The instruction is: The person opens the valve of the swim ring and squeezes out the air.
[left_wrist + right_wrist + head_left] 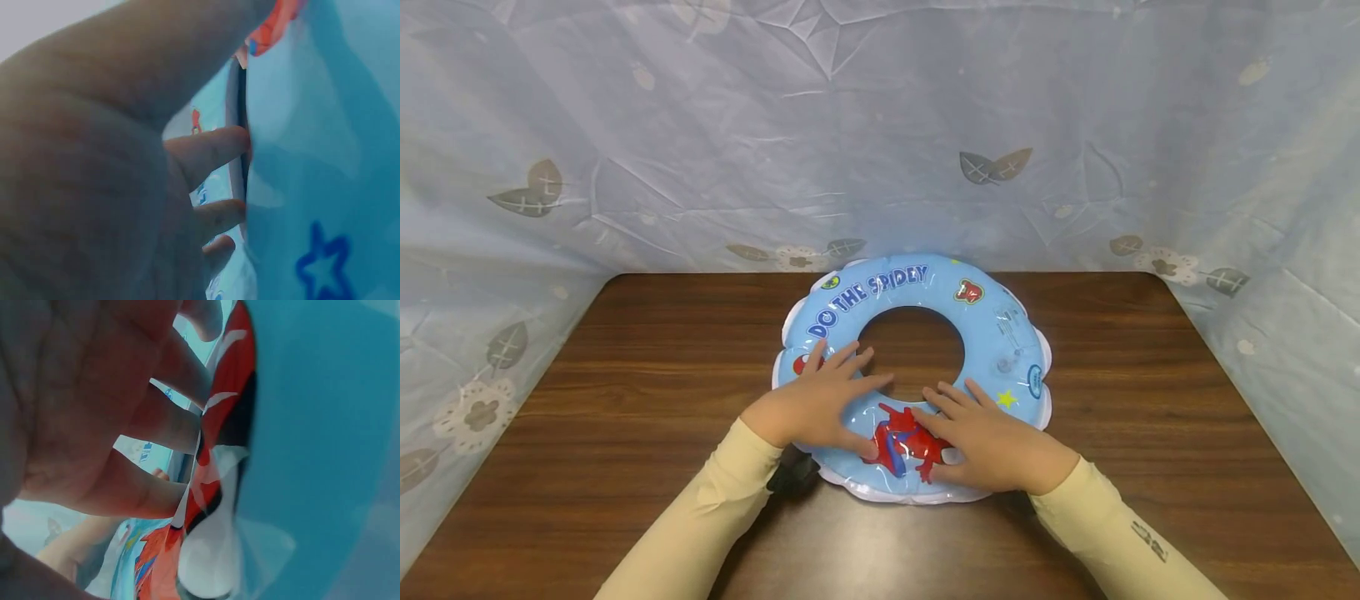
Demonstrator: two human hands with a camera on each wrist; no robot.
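Note:
A light blue inflatable swim ring (917, 279) with a white scalloped edge lies flat on the brown table, blown up and printed with red figures and lettering. My left hand (823, 400) rests on its near left part with the fingers spread, the fingertips close to the inner hole. On its near right part lies my right hand (992, 437), fingers spread over the red printed figure (910, 442). In the left wrist view the fingers (209, 153) touch the blue ring surface (325, 156). The right wrist view has the fingertips against the glossy print (228, 394).
The wooden table (647, 383) stretches out on both sides of the ring. A grey-blue curtain (880, 133) with leaf and flower prints hangs along the back and sides. Something dark (793, 475) shows at the left wrist.

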